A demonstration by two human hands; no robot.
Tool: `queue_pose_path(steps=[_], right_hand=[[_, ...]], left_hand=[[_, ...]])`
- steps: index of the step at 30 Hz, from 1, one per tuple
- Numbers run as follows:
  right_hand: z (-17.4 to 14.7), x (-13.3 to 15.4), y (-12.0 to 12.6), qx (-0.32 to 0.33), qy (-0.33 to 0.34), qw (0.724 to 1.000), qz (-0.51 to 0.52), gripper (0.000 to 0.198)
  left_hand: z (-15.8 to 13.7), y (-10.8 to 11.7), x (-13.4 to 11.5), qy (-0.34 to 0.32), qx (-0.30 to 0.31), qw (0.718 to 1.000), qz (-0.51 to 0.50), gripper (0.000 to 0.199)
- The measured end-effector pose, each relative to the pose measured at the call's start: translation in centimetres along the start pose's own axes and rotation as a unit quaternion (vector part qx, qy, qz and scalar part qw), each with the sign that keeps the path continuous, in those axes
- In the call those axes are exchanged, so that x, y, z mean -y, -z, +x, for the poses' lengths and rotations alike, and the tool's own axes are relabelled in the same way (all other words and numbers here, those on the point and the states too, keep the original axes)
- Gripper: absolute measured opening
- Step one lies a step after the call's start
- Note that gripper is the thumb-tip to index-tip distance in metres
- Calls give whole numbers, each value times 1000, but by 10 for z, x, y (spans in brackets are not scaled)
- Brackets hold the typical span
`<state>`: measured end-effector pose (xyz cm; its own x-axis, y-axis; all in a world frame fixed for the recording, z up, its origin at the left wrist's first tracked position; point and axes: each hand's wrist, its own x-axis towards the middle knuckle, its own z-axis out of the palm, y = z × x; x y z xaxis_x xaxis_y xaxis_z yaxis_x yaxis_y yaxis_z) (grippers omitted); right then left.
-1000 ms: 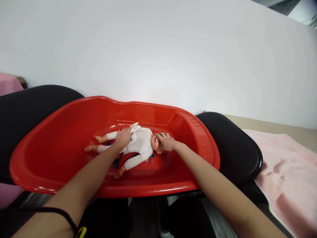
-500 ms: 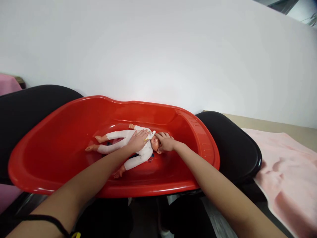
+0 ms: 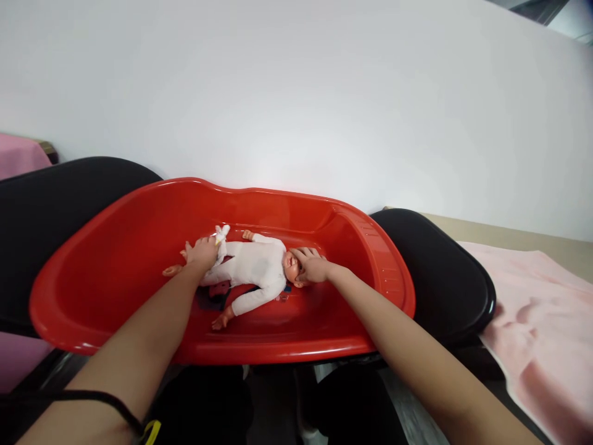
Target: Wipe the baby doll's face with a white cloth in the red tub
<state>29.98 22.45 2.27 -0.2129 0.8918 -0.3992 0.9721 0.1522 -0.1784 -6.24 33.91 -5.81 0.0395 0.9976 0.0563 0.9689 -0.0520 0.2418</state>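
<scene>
Partly, left hand (image 3: 202,253) covers doll (image 3: 252,266) legs; cloth (image 3: 221,237) indistinct.

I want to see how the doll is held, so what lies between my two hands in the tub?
In the head view, the doll's white-clothed body lies between the left hand, which holds a small white cloth, and the right hand on its head.

We see a glossy, smooth red plastic tub (image 3: 139,247), a plastic doll (image 3: 252,266) in matt white cloth, and a soft pink towel (image 3: 542,321) with a nubbly look.
</scene>
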Motion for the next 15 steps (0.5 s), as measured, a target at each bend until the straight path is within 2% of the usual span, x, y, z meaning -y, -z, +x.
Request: queue_pose_path(steps=[3,5,7,9,11,13,15], right_hand=[[1,-1,-2,-5,9,1000,-2,124],[1,-2,-2,-7,8,1000,-3,122],[1,-2,-3,-8,5,1000,-4,121],[0,-2,-3,-8,8,1000,-5,122],[0,-1,-4,-9,10,1000,-6,118],[0,-2,-5,-14,7,1000,-5,110],[1,-3,-6,-18,9,1000,2,107]], left_hand=[[-3,23,-23,26,-27,999,0,52],[-9,36,-56,-24,-59,998,-20,53],[-20,40,-94,-96,-62,993,-41,53],[-36,30,-127,-145,-51,987,-43,45],[-53,10,-148,-290,15,957,-7,43],[-65,-12,-152,-345,49,937,9,41],[-68,-29,-143,-342,56,938,19,46]])
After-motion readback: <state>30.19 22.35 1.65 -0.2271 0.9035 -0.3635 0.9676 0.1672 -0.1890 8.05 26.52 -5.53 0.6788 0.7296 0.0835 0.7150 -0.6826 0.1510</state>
